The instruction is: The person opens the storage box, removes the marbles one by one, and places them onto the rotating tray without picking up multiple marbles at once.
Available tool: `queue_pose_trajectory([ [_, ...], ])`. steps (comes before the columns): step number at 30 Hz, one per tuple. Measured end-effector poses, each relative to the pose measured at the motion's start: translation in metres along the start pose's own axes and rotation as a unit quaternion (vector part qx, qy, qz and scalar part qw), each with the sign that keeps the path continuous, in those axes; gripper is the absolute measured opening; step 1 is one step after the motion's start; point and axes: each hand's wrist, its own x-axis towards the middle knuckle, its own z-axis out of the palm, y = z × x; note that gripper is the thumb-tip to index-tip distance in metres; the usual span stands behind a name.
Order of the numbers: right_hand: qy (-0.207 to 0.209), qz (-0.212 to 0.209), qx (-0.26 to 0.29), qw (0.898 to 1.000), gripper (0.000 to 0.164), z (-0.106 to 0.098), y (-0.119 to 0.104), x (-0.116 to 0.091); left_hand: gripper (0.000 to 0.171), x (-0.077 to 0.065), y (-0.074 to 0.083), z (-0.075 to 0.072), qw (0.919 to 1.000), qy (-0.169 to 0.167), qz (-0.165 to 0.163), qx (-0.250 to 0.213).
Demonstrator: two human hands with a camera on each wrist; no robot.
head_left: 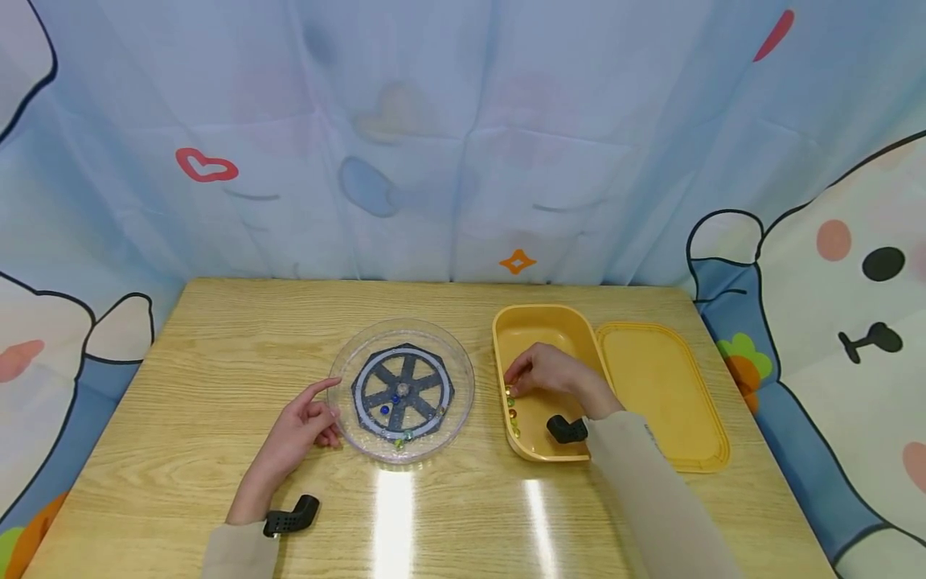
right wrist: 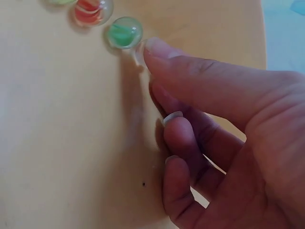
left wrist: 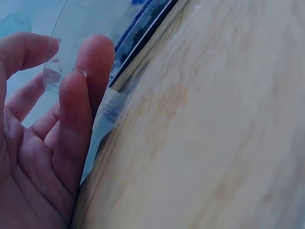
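A clear round dish [head_left: 463, 402] stands on the table, with a dark, spoked wheel-like piece [head_left: 407, 418] in or under it. Several glass marbles lie within the dish, among them a blue marble [head_left: 384, 410] and a yellow-green marble [head_left: 399, 444]. My left hand [head_left: 298, 426] is at the dish's left side, its index finger extended to the rim, the others loosely bent. Inside a yellow tub [head_left: 546, 318], my right hand [head_left: 553, 372] pinches a clear glass marble [right wrist: 139, 53], mostly hidden by the thumb. Beside it are a green marble [right wrist: 125, 32] and a red marble [right wrist: 91, 10].
A yellow lid [head_left: 661, 386] lies flat against the tub's right side. The wooden table [head_left: 239, 346] ends at a patterned curtain [head_left: 434, 201] behind. Black wrist cameras sit on both wrists, the right camera [head_left: 567, 429] over the tub.
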Motion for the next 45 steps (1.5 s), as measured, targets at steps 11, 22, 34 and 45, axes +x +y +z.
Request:
queue_pose_trajectory([
  [11, 0.013, 0.007, -0.029, 0.999, 0.008, -0.002, -0.001, 0.000, 0.050, 0.000, 0.000, 0.000, 1.0000, 0.000, 0.002, 0.000],
  [22, 0.050, -0.026, -0.006, 0.998, 0.008, -0.013, -0.012, -0.010, 0.050, 0.001, -0.001, 0.000, 1.0000, -0.001, 0.007, 0.000],
  [34, 0.119, -0.072, 0.000, 0.990, 0.010, -0.018, -0.035, -0.021, 0.050, 0.000, -0.001, 0.000, 1.0000, 0.001, 0.002, -0.001],
  [45, 0.144, -0.122, -0.007, 0.982, 0.012, 0.009, -0.067, -0.016, 0.049, 0.001, 0.000, 0.000, 1.0000, -0.002, 0.001, -0.001],
])
